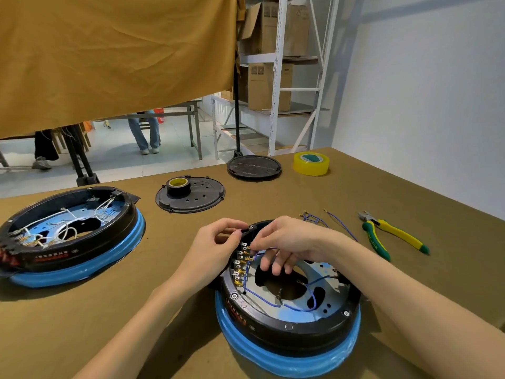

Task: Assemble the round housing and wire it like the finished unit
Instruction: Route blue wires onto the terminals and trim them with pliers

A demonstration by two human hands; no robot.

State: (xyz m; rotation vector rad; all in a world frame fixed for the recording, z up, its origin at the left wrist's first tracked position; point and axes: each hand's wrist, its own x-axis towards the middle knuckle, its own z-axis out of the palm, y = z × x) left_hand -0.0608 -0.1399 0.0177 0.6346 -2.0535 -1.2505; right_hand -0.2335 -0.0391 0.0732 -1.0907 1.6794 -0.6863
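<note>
Flat, round housing [287, 318] open side up

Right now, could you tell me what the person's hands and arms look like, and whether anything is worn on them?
Both the left hand and the right hand are bare, without gloves, rings or a watch. Both forearms are uncovered as far as the picture shows; no sleeve is visible.

The near round housing [289, 318] is black with a blue wrapped band below, a pale blue-silver plate inside, blue wires [276, 302] looping over it and a row of gold terminals [240, 265] at its left wall. The left housing [68, 236] has the same black and blue, but white wires [68, 222]. Two black cover discs [202, 201] [254, 166] lie far on the tan table covering [136, 283]; the left one carries a black tape roll [179, 186] with a yellow core. The far tape roll [311, 163] is translucent yellow. The pliers [393, 236] have green and yellow handles. The hanging cloth [109, 56] is mustard.
</note>
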